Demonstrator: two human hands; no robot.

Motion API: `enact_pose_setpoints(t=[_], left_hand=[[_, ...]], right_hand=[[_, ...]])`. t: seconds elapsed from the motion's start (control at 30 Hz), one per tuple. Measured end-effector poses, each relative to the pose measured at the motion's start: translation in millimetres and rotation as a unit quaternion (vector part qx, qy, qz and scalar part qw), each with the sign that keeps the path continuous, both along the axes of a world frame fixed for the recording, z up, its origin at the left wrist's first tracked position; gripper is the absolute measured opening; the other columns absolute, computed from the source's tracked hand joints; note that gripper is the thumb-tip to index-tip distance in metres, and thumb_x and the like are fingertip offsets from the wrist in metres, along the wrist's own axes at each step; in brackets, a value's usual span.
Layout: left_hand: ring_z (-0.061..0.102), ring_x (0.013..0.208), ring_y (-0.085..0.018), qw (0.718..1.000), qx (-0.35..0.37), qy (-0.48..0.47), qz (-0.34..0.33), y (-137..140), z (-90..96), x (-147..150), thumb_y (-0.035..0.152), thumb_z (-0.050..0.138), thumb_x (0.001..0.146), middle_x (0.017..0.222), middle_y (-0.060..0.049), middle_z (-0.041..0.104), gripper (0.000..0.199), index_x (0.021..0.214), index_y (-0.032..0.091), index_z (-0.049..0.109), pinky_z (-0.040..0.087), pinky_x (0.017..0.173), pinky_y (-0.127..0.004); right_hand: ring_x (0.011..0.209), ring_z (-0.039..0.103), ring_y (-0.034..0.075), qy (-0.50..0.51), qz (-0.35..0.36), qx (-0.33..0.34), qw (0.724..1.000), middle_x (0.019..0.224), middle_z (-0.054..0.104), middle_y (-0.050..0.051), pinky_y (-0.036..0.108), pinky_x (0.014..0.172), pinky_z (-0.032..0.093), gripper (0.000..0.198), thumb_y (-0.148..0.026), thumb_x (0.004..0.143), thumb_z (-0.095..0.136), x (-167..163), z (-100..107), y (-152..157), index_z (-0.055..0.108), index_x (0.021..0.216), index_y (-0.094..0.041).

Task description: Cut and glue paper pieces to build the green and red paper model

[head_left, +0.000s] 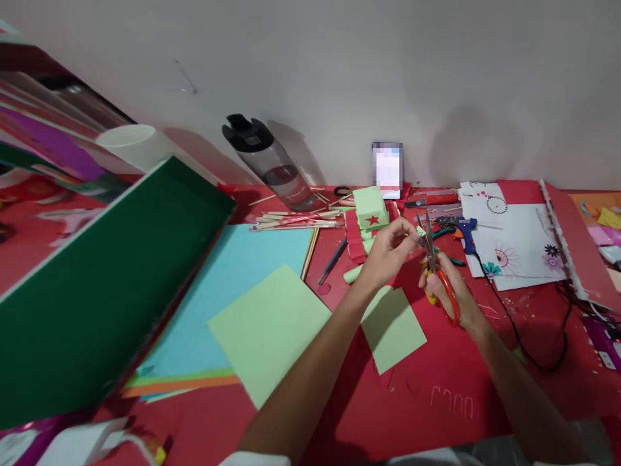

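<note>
My right hand (444,281) grips a pair of scissors (444,285) with red and yellow handles, its blades spread and pointing up and away. In my left hand (391,249) a small piece of light green paper (420,231) is pinched between the fingertips, right at the scissor blades. Just behind the left hand stands a small green and red paper model (371,210) with a red star on it. A square of light green paper (395,330) lies below my hands, and a larger green sheet (274,330) lies to the left, partly covered by my left forearm.
A lit phone (388,168) leans on the wall. A water bottle (276,168) stands behind several thin sticks (295,220). To the right are a blue glue gun (466,234) with its cord and decorated white paper (514,246). A large green board (111,291) slants across the left.
</note>
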State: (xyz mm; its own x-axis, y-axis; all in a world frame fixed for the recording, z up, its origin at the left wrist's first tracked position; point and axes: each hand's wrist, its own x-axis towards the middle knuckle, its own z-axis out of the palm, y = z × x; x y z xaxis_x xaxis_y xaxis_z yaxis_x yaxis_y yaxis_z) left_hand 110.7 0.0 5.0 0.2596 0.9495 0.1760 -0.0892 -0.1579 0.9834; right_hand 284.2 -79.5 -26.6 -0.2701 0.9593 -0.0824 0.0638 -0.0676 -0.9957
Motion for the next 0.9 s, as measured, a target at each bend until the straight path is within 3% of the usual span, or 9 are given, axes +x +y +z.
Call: enact_pose_setpoints(t=[0.1, 0.27, 0.67, 0.9], left_hand=[[0.060, 0.072, -0.015, 1.000, -0.010, -0.006, 0.001, -3.6, -5.5, -3.2, 0.034, 0.069, 0.090, 0.076, 0.001, 0.063, 0.019, 0.083, 0.021, 0.058, 0.048, 0.070, -0.026], [0.062, 0.069, -0.014, 0.999, -0.036, -0.020, -0.008, -5.6, -2.4, -11.5, 0.039, 0.070, 0.092, 0.075, 0.002, 0.063, 0.023, 0.084, 0.022, 0.056, 0.051, 0.069, -0.027], [0.057, 0.064, -0.012, 0.999, -0.020, 0.025, -0.031, -3.9, 5.4, -18.8, 0.025, 0.063, 0.089, 0.070, 0.003, 0.060, 0.011, 0.081, 0.021, 0.056, 0.046, 0.063, -0.025], [0.054, 0.065, -0.012, 0.998, -0.012, 0.029, -0.046, -4.3, 6.8, -20.8, 0.019, 0.060, 0.086, 0.072, 0.003, 0.057, 0.007, 0.080, 0.020, 0.057, 0.044, 0.063, -0.025]], right_hand=[[0.064, 0.048, 0.014, -0.024, -0.007, 0.027, 0.999, 0.094, 0.060, 0.001, 0.026, 0.055, 0.041, 0.037, -0.054, 0.099, 0.067, -0.1, 4.1, -0.1, 0.055, 0.122, -0.028], [0.061, 0.046, 0.012, -0.028, 0.016, 0.009, 0.999, 0.093, 0.060, 0.000, 0.024, 0.055, 0.040, 0.038, -0.055, 0.100, 0.067, -1.8, 3.7, -0.4, 0.056, 0.123, -0.027], [0.057, 0.044, 0.010, -0.062, -0.014, -0.013, 0.998, 0.084, 0.062, 0.000, 0.023, 0.051, 0.040, 0.050, -0.070, 0.093, 0.068, -6.5, 7.4, 1.0, 0.058, 0.110, -0.024], [0.055, 0.043, 0.010, -0.066, -0.017, -0.012, 0.998, 0.082, 0.061, -0.001, 0.023, 0.049, 0.039, 0.050, -0.070, 0.095, 0.065, -5.5, 1.4, 0.9, 0.061, 0.112, -0.024]])
